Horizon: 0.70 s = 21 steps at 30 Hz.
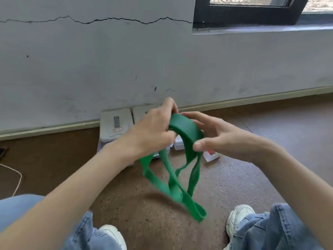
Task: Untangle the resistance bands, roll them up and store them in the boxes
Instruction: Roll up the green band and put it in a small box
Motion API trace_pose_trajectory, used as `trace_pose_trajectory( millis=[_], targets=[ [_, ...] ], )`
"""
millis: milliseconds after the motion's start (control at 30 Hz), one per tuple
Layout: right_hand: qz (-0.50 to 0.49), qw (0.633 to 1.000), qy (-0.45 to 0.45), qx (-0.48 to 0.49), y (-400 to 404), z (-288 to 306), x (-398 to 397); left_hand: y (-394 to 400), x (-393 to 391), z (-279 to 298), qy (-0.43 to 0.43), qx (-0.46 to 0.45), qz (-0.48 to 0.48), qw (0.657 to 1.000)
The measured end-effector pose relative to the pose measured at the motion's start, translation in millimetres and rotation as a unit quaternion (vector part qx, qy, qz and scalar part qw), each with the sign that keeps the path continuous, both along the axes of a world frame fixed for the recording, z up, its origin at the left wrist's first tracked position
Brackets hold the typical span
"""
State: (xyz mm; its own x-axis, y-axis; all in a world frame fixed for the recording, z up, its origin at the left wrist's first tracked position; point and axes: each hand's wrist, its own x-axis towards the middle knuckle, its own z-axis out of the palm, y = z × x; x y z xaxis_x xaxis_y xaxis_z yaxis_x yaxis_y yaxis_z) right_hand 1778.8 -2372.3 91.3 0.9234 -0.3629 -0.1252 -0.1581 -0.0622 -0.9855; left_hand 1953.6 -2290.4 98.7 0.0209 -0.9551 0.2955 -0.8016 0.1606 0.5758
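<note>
Centre of frame: left hand [153,130] grips rolled top of flat green rubber resistance band [185,129]; right hand [216,136] pinches its right edge. Loose loops hang blurred towards lower centre, above brown floor [144,213].

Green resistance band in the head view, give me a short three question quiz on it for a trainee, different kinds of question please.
1. True or false: the green band lies flat on the floor.
2. Which hands have a grip on the band? A) left only B) right only C) both
3. Fill in: the white boxes sit on the floor against the ____.

Key: 1 false, its loose loops hang in the air below the left hand and right hand. 2 C. 3 wall.
</note>
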Motion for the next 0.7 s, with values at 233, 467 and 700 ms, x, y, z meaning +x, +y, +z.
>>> trace_pose_trajectory(
  millis=[233,467,700],
  targets=[
    [-0.167,0.950,0.054,-0.258,20.0,-11.5,28.9,-4.0,7.0,-46.1,-0.033,0.007,0.010,0.999],
    [-0.225,0.962,-0.152,-0.009,5.9,11.7,15.7,18.7,10.6,-116.4,0.029,0.236,-0.021,0.971],
    [-0.123,0.975,0.155,-0.104,4.6,-3.5,7.9,8.0,34.1,-23.6,0.061,0.021,0.009,0.998]
  ],
)
